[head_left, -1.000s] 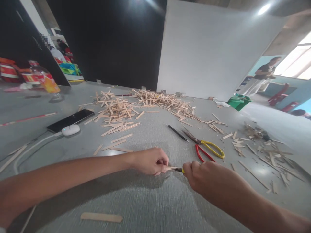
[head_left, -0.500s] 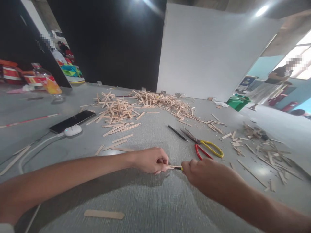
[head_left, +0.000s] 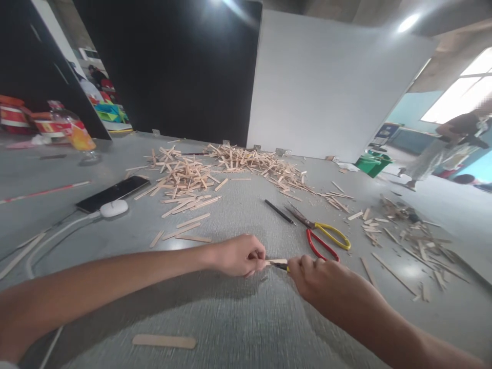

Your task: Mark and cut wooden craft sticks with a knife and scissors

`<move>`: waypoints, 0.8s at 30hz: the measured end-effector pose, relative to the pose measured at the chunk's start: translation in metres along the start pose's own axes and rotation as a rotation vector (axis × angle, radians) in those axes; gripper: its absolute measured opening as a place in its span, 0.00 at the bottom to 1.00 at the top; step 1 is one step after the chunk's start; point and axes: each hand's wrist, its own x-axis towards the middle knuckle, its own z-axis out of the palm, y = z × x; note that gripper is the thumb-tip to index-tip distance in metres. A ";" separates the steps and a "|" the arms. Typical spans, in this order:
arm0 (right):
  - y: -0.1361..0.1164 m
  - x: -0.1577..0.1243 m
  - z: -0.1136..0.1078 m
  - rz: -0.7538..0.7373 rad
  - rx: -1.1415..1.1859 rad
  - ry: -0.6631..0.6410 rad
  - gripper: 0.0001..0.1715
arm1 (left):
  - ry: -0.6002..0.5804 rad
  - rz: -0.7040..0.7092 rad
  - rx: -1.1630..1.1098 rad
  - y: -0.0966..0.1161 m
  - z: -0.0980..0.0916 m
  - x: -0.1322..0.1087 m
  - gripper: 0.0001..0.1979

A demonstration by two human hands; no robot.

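Note:
My left hand [head_left: 240, 254] is closed, pinching one end of a small wooden stick [head_left: 273, 262] low over the grey table [head_left: 230, 318]. My right hand [head_left: 317, 277] is curled round a yellow-and-black tool [head_left: 283, 265], likely a cutter, whose tip lies on the stick. The two hands are almost touching. Just behind them lie scissors [head_left: 321, 237] with one red and one yellow handle and a black pencil [head_left: 279, 211].
Heaps of wooden sticks [head_left: 184, 174] spread over the middle and back of the table, with offcuts [head_left: 407, 241] at the right. One flat stick [head_left: 164, 341] lies near me. A phone [head_left: 112, 193], a white case [head_left: 113, 208] and a bottle [head_left: 73, 130] are at the left. A person [head_left: 449, 141] walks at the far right.
My hands have stayed together on the stick, with the right one edging slightly left. The person in the background has walked further right.

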 end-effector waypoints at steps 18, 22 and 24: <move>0.015 -0.038 -0.005 0.474 0.928 -0.012 0.13 | 0.470 0.306 0.282 -0.011 0.037 -0.004 0.20; -0.021 -0.023 -0.007 0.528 1.007 -0.034 0.14 | 0.525 0.326 0.276 -0.014 0.039 -0.005 0.19; -0.029 -0.019 -0.007 0.567 0.989 -0.032 0.11 | 0.544 0.340 0.260 -0.014 0.038 -0.007 0.18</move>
